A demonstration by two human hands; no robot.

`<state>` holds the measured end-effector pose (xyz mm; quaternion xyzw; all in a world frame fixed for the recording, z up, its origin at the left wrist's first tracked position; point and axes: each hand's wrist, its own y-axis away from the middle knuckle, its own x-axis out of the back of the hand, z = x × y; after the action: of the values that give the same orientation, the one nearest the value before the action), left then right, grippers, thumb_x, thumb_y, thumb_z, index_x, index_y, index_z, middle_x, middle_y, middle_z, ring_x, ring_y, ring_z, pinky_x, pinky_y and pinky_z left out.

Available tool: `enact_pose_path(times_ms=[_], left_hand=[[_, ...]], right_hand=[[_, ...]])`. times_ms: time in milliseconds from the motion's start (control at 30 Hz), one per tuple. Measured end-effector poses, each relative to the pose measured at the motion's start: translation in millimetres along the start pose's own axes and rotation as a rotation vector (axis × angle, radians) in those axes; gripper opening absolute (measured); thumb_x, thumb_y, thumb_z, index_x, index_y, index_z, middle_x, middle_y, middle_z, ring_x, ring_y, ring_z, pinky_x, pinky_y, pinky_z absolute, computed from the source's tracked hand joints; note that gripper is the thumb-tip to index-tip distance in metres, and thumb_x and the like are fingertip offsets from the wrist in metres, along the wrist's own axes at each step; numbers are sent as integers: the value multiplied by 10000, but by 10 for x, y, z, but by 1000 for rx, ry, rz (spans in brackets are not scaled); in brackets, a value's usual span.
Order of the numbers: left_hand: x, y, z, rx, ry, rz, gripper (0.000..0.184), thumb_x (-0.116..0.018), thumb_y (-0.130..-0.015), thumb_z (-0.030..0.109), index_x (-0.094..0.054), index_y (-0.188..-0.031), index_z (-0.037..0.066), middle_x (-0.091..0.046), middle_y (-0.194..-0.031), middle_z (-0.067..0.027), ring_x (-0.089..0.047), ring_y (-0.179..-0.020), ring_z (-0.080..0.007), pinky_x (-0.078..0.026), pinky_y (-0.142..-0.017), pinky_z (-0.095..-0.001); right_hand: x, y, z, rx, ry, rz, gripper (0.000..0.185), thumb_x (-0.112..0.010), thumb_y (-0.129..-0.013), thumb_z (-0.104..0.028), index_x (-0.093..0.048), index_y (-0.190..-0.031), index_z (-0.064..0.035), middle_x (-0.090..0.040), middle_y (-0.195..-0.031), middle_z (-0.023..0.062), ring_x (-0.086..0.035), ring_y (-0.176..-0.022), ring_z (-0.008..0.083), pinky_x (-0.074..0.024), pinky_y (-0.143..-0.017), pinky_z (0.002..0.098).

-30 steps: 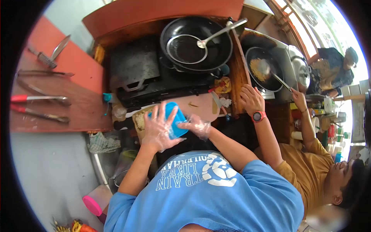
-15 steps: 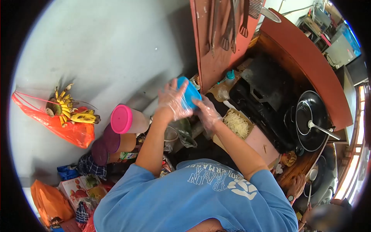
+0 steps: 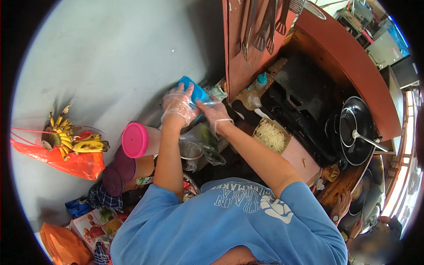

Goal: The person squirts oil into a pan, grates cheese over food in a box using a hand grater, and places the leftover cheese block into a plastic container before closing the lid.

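Both my hands wear clear plastic gloves and hold a blue plastic container (image 3: 197, 91) near the wall. My left hand (image 3: 180, 105) wraps around its left side, fingers over the top. From the right, my right hand (image 3: 213, 115) grips its lower edge; the palm side of the grip is hidden. Just below them are a clear plastic bag with something green inside (image 3: 204, 134) and a round strainer or clear tub (image 3: 191, 150). Right of my right forearm lies an open cardboard box with pale grated shreds, like cheese (image 3: 270, 134).
A pink-lidded tub (image 3: 135, 140) and purple-lidded tubs (image 3: 125, 162) stand at the left. Bananas (image 3: 73, 139) hang on the wall. A black griddle (image 3: 304, 90), a wok (image 3: 355, 132) and hanging spatulas (image 3: 260, 37) are at the right. Another person's hand (image 3: 342, 205) rests at lower right.
My hands and the blue container have moved left and slightly up toward the wall. The container has tilted differently. The camera view has shifted a little.
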<state>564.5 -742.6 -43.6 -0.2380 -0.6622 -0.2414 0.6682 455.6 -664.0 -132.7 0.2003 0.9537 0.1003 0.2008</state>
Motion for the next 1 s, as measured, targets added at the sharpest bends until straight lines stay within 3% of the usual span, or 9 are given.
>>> enact_pose_path(times_ms=[100,433,500,533,633,700,767,900,1000], left_hand=[[43,99,28,0,-35,-30,843,-775,-708,352,-468,-1472,174,-430,-1517,-192,-461,-1337,-390,-400,-1061,-521],[-206,143,7,45,-37,38,928,-771,-778,373,-297,-1547,164,-372,-1566,-161,-417,-1386,-362,-277,-1122,-611],[-117,192,54,21,-49,14,925,-767,-785,407,-303,-1545,156,-377,-1562,-161,-428,-1375,-365,-270,-1124,-622],[-78,212,81,28,-43,18,928,-769,-781,414,-309,-1543,152,-381,-1559,-163,-430,-1373,-367,-267,-1126,-623],[-68,250,95,16,-37,5,918,-769,-774,426,-337,-1534,146,-391,-1553,-166,-425,-1376,-375,-257,-1134,-622],[-96,263,73,11,-13,16,902,-766,-777,423,-351,-1529,147,-388,-1555,-165,-421,-1378,-381,-248,-1146,-614],[-45,305,90,3,-13,5,907,-766,-774,428,-355,-1525,128,-386,-1554,-178,-418,-1387,-374,-235,-1157,-609],[44,405,47,-57,18,96,885,-765,-783,439,-391,-1503,85,-416,-1525,-211,-431,-1390,-352,-231,-1171,-588],[226,474,219,-194,55,322,729,-781,-796,374,-524,-1391,40,-553,-1389,-222,-541,-1270,-382,-344,-1133,-528]], right_hand=[[-98,17,-5,-47,337,78,954,-702,-861,-492,-289,-1471,113,-666,-1188,241,-648,-1120,320,-488,-963,357],[103,270,-170,11,389,18,943,-613,-896,-564,-291,-1457,122,-640,-1199,287,-614,-1158,384,-455,-1006,378],[258,362,-187,54,567,-210,765,-614,-932,-519,-474,-1405,66,-604,-1299,271,-594,-1186,307,-428,-1029,326],[404,347,24,354,928,-237,735,-601,-926,-558,-563,-1334,54,-623,-1282,263,-606,-1177,298,-443,-1031,345],[806,847,-140,62,670,-261,728,-627,-917,-546,-568,-1327,53,-649,-1242,242,-637,-1123,272,-480,-1005,356],[1235,1185,-169,46,594,-182,524,-690,-890,-435,-681,-1185,-3,-703,-1070,212,-693,-969,287,-548,-876,362],[1655,1579,-223,-203,172,-22,443,-707,-901,-351,-685,-1171,0,-713,-1065,166,-692,-972,244,-559,-863,348],[2653,2125,76,-355,-35,467,308,-676,-934,-252,-697,-1090,13,-720,-1009,134,-702,-839,215,-581,-740,302],[3170,2432,309,-284,38,682,297,-679,-931,-258,-696,-1060,9,-726,-940,112,-700,-793,191,-574,-669,282]])
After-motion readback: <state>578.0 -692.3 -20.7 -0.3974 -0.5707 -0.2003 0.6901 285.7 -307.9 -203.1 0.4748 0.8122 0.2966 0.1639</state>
